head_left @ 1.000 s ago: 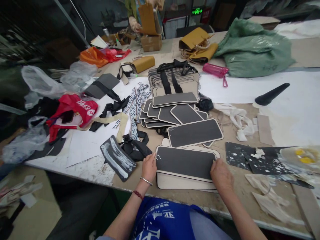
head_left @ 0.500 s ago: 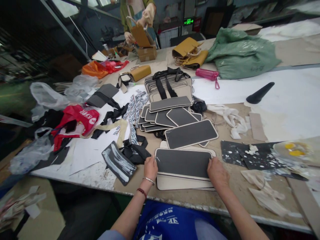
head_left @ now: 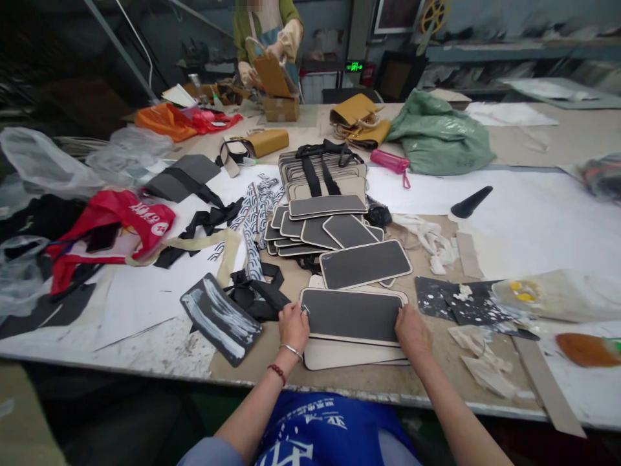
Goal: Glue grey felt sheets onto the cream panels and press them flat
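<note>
A dark grey rectangular panel with a pale border [head_left: 354,315] lies across beige panels [head_left: 349,355] at the front of the table. My left hand [head_left: 294,325] pinches its left end, and my right hand [head_left: 414,331] grips its right end. Just behind it rests another grey panel [head_left: 366,264], tilted to one side. Farther back is a loose pile of similar grey panels [head_left: 315,231]. Left of my left hand are black fabric strips [head_left: 259,291] and a dark board smeared with white paste [head_left: 220,320].
A bundle of beige panels tied with black straps [head_left: 324,175] stands behind the pile. To the right are paste-spotted black sheets [head_left: 451,301] and a black tapered tool [head_left: 471,202]. A red bag [head_left: 111,236] lies left. Across the table a person [head_left: 269,39] handles a mustard bag.
The camera view has turned slightly to the right and levelled. Both hands keep the same hold on the grey panel, which has hardly moved on the beige ones.
</note>
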Demonstrator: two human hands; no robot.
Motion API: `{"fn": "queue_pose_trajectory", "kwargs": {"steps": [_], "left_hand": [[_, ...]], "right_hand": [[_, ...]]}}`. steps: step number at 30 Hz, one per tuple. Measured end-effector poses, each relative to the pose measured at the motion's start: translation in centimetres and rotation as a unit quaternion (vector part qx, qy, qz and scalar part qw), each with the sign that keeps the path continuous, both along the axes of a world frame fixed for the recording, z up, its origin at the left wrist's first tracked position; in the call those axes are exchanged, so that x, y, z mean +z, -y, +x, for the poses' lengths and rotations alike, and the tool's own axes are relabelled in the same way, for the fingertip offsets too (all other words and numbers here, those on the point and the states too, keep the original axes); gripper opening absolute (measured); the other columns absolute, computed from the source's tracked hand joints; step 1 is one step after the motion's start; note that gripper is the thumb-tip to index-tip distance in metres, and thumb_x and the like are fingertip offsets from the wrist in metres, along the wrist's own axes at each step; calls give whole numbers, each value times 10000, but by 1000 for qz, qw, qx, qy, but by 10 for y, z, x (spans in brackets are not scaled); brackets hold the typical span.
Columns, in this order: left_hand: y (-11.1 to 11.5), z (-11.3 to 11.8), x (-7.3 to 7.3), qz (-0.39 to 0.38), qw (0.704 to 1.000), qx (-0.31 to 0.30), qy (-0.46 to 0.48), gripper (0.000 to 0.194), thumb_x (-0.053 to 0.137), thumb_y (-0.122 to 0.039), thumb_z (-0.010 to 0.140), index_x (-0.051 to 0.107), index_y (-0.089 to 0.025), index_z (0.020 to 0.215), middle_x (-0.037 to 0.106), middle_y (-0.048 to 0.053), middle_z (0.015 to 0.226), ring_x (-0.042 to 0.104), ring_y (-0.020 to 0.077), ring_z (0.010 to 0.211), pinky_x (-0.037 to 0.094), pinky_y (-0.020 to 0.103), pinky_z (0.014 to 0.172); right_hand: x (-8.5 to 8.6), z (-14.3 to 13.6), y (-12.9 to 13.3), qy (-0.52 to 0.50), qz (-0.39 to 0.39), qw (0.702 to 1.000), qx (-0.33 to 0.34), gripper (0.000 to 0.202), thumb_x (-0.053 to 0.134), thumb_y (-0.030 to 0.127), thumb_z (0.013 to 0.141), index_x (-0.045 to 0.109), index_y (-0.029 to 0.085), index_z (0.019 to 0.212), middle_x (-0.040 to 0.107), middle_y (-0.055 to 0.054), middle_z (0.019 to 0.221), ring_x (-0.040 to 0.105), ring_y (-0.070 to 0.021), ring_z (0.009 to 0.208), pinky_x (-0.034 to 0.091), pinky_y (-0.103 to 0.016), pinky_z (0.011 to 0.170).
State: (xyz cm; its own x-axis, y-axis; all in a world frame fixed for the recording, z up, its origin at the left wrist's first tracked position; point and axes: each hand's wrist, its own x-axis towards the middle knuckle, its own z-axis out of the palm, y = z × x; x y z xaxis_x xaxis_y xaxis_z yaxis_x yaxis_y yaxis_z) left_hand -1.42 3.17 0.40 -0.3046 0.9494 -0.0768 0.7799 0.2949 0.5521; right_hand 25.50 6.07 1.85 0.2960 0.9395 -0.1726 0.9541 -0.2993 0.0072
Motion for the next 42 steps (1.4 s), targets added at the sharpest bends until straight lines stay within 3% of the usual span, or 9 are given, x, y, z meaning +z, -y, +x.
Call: {"fn": "queue_pose_trajectory", "kwargs": {"steps": [9,15,19,22,26,32,36,42], "left_hand": [[-24,-12,3,-6,995,66,74,170,472,-162,728,605,-135,831,600,112,837,541,234,901,390,355,847],[-27,-11,15,-6,981,69,182,190,520,-331,743,547,-161,825,578,-2,627,557,148,611,414,249,630],[-32,-11,10,-33,965,65,251,92,570,-260,664,550,-174,639,536,-25,519,528,143,551,385,240,572],[-32,-10,4,-51,953,72,290,134,558,-247,637,510,-173,536,529,-18,484,528,149,531,395,245,546],[-19,-7,4,-63,934,87,340,182,549,-350,639,541,-168,648,562,-17,525,557,161,546,441,265,549],[7,0,5,-91,850,144,498,371,645,-383,529,559,-153,806,617,-1,606,604,185,625,490,308,630],[11,3,5,-65,853,156,493,463,649,-397,522,565,-140,898,645,8,691,609,192,690,492,302,653],[12,3,5,-66,847,158,503,485,634,-397,560,546,-150,968,655,13,764,615,196,763,497,314,709]], "right_hand": [[1,-4,0,-1,-6,1000,-25,289,245,267,919,478,121,1009,599,-132,915,603,-218,809,430,-312,657],[1,-5,1,-2,4,1000,-21,284,246,269,916,482,127,985,594,-124,892,605,-234,784,423,-315,629],[-2,-4,3,-1,16,1000,-13,274,243,256,920,483,135,972,595,-116,885,601,-216,792,407,-291,634],[-5,3,3,-53,35,998,-17,266,262,247,912,498,130,943,597,-136,873,593,-219,786,392,-294,644],[-4,27,5,-135,44,990,-7,241,300,267,892,513,158,871,609,-82,789,580,-194,749,379,-266,650],[-1,57,13,-190,37,981,21,272,265,279,879,512,179,826,611,-53,796,567,-166,751,378,-233,669],[-2,54,13,-215,25,976,40,238,303,265,861,516,177,806,614,-73,829,559,-182,778,368,-251,699],[-4,54,4,-333,13,943,-4,257,343,384,832,501,186,789,597,-42,753,555,-188,738,388,-263,672]]}}
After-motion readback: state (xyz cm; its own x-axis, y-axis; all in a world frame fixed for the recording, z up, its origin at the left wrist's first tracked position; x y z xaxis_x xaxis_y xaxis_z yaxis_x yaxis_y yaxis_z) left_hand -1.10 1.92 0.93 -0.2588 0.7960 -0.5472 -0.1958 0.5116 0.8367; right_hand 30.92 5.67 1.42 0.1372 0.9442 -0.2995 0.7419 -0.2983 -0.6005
